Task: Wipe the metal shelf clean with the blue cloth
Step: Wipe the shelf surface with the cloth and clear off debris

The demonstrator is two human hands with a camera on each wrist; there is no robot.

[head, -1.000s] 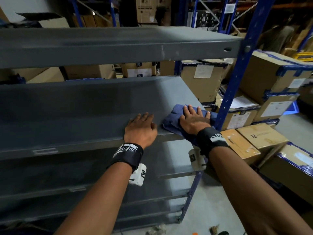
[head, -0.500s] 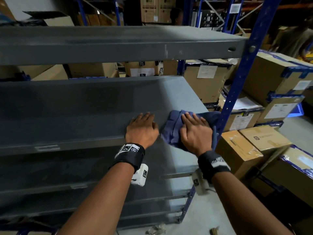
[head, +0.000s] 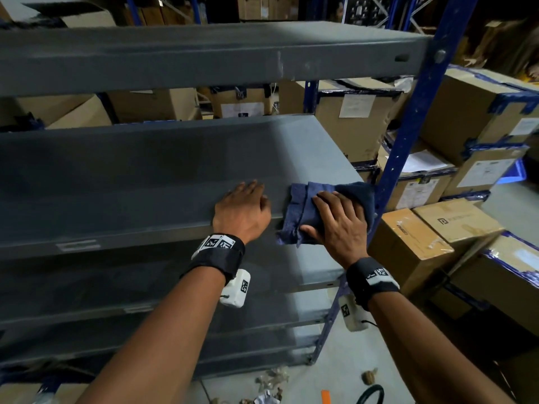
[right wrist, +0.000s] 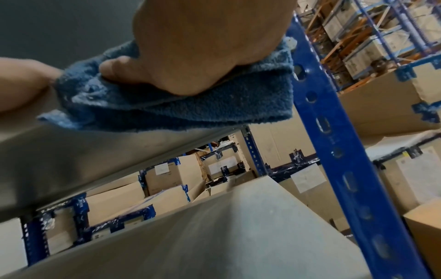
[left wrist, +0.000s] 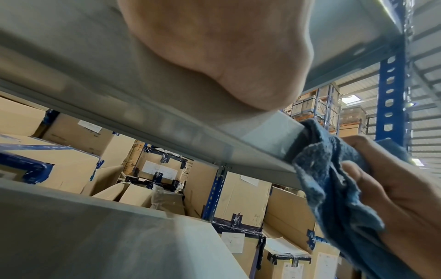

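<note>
The grey metal shelf [head: 145, 176] runs across the head view at chest height. A blue cloth [head: 303, 205] lies at its front right corner and drapes over the front lip [right wrist: 107, 151]. My right hand [head: 338, 220] presses on the cloth with fingers spread on top, while the thumb [right wrist: 114, 69] pinches the fold at the lip. The left wrist view shows this hand [left wrist: 393, 188] with cloth [left wrist: 334, 188] bunched under the thumb. My left hand [head: 242, 205] rests flat on the bare shelf just left of the cloth and holds nothing.
A blue perforated upright [head: 408, 135] stands right beside the cloth. Another grey shelf [head: 204, 53] hangs above, and lower shelves [head: 145, 287] sit beneath. Cardboard boxes [head: 408, 246] crowd the floor at right and behind the rack. Scraps [head: 271, 380] litter the floor.
My right hand has drawn the cloth back to the shelf's front edge and turned leftward, so the cloth now bunches and hangs over the lip. The left hand stayed put.
</note>
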